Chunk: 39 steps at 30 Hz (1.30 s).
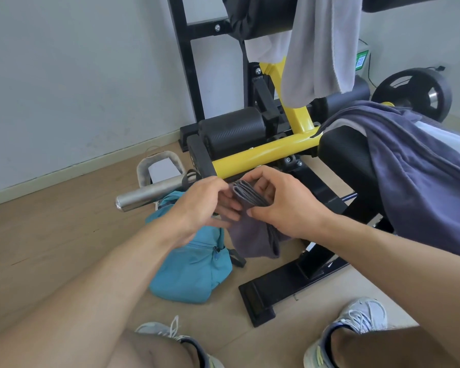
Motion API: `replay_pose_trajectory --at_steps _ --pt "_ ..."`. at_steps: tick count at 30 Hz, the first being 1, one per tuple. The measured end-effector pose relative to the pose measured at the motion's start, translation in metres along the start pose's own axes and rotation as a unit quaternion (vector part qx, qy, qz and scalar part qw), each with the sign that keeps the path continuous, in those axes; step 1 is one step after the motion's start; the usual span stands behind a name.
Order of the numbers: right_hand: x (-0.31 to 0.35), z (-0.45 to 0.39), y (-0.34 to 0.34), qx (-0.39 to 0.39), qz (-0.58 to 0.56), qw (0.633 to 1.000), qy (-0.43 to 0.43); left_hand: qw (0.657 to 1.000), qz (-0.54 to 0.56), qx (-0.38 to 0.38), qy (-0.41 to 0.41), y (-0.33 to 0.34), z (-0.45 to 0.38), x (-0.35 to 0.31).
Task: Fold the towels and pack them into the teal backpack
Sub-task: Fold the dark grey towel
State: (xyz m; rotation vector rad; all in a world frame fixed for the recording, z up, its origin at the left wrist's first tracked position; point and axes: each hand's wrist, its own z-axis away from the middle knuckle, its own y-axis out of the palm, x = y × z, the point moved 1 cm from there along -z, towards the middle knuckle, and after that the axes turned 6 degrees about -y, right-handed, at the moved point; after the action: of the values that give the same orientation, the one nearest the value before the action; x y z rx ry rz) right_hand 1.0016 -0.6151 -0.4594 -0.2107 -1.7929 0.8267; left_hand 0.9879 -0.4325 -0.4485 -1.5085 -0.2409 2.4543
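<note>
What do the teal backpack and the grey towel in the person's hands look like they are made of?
The teal backpack looks like thin woven synthetic, perhaps nylon: smooth, matte, softly creased. The grey towel seems soft, matte fabric, possibly microfibre: it stacks in thin folds and hangs limp.

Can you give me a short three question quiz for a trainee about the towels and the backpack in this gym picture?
1. True or false: the teal backpack hangs from the yellow frame.
2. Which towel do both hands hold? A) the light grey towel B) the small dark grey towel C) the large purple towel
3. Fill the gap: the large purple towel is draped over the black ____.

Key:
1. False: it lies on the floor, below the hands.
2. B: the left hand and the right hand pinch its folded layers in the air above the backpack.
3. Bench.
</note>
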Motion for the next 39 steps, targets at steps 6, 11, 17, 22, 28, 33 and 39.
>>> replay_pose_trajectory --at_steps 6,11,17,22,28,33,39 --pt "-0.001 0.001 -0.013 0.066 -0.033 0.997 -0.027 0.962 -0.242 0.025 0.127 -0.020 -0.002 0.003" --pt "-0.001 0.001 -0.024 0.062 -0.044 0.996 -0.036 0.970 -0.170 0.064 0.160 -0.012 -0.007 0.006" --pt "-0.022 0.003 -0.034 0.155 0.111 0.982 0.012 0.979 -0.100 0.042 0.172 -0.014 -0.005 0.001" --pt "-0.030 -0.002 -0.046 0.055 0.086 0.994 0.044 0.977 -0.147 0.023 0.151 -0.030 -0.011 0.007" --pt "-0.016 0.004 -0.046 -0.019 0.000 1.000 -0.007 0.965 -0.220 0.016 0.141 -0.025 -0.009 0.006" --pt "-0.003 0.005 -0.037 -0.001 -0.015 0.998 -0.060 0.943 -0.272 0.030 0.189 0.007 -0.001 0.001" --pt "-0.002 0.005 -0.042 -0.015 -0.070 0.996 -0.054 0.954 -0.230 0.026 0.193 0.025 0.002 0.000"
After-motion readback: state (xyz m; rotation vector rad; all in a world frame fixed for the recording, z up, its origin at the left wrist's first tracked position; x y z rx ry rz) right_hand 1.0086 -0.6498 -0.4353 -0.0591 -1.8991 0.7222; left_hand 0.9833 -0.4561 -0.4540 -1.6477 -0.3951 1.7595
